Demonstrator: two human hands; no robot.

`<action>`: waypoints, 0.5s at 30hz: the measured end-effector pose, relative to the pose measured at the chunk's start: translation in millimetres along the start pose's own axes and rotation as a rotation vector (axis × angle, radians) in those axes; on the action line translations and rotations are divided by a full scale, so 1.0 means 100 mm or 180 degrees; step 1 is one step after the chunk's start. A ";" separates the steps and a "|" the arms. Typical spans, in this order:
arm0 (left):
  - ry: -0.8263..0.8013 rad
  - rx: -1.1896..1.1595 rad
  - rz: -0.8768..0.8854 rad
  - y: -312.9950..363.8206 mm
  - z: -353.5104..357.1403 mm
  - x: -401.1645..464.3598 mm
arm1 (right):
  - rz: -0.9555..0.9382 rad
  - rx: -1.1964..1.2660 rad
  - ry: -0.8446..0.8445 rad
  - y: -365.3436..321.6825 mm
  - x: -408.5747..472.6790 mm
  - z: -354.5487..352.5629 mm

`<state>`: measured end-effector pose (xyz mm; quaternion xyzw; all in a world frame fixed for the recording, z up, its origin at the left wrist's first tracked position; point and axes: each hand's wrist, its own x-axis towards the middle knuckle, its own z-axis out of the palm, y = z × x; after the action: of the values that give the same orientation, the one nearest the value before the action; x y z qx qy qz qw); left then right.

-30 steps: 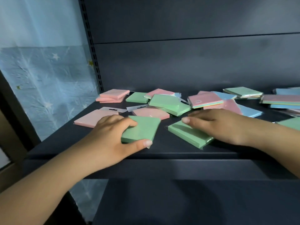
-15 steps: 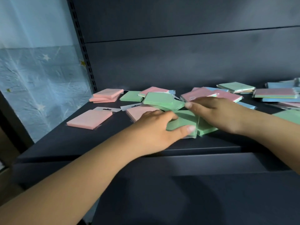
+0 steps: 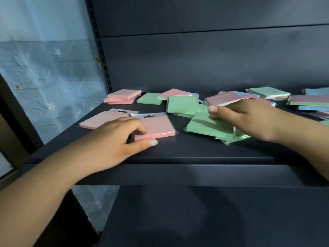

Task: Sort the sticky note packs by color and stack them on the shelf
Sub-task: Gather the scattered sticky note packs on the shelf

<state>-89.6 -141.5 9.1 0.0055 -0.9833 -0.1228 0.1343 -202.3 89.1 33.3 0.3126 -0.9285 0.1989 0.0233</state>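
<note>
My left hand (image 3: 115, 138) grips a pink sticky note pack (image 3: 158, 126) near the front of the dark shelf (image 3: 178, 152), thumb on its near edge and fingers on top. Another pink pack (image 3: 99, 120) lies just left of it. My right hand (image 3: 238, 118) holds a small stack of green packs (image 3: 208, 125), thumb on top. A further green pack (image 3: 183, 106) sits behind that stack. At the back left rests a short stack of pink packs (image 3: 122, 97), with a single green pack (image 3: 149, 100) beside it.
Mixed pink, blue and green packs (image 3: 231, 99) lie scattered along the back right, with more packs (image 3: 308, 102) at the right edge. The shelf's perforated upright post (image 3: 99, 50) stands at the left, with blue star-print wallpaper (image 3: 44, 72) beyond it.
My left hand let go of the green pack, now lying on the stack under my right hand, and moved left onto a pink pack.
</note>
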 end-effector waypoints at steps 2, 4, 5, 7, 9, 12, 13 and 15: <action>0.0373 -0.0214 -0.0112 0.00 -0.02 -0.02 | 0.0042 -0.0195 0.0049 -0.04 0.02 -0.01; 0.0364 -0.0135 -0.0402 0.02 -0.01 0.02 | -0.0007 -0.0481 0.0107 -0.10 0.04 -0.01; 0.0217 0.0050 -0.0513 0.02 0.02 0.05 | -0.0082 -0.0605 0.0134 -0.14 0.05 0.00; -0.0178 0.0280 -0.0704 0.01 0.07 0.09 | -0.0249 -0.0786 0.0232 -0.19 0.09 0.03; -0.0346 0.0298 -0.0902 0.03 0.08 0.10 | -0.0384 -0.0770 0.0337 -0.28 0.10 0.07; -0.0322 0.0359 -0.0961 0.05 0.07 0.10 | -0.0443 -0.0476 0.0218 -0.46 0.13 0.10; -0.0229 0.0299 -0.0939 0.06 0.06 0.10 | -0.0391 -0.0442 0.0076 -0.52 0.14 0.11; 0.0090 -0.0039 -0.0894 0.07 0.06 0.07 | -0.0312 -0.0479 -0.0201 -0.61 0.22 0.14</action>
<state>-98.0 -134.0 6.8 0.1439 -0.9701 -0.1462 0.1297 -183.1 26.8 45.3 0.3612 -0.9247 0.1172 0.0272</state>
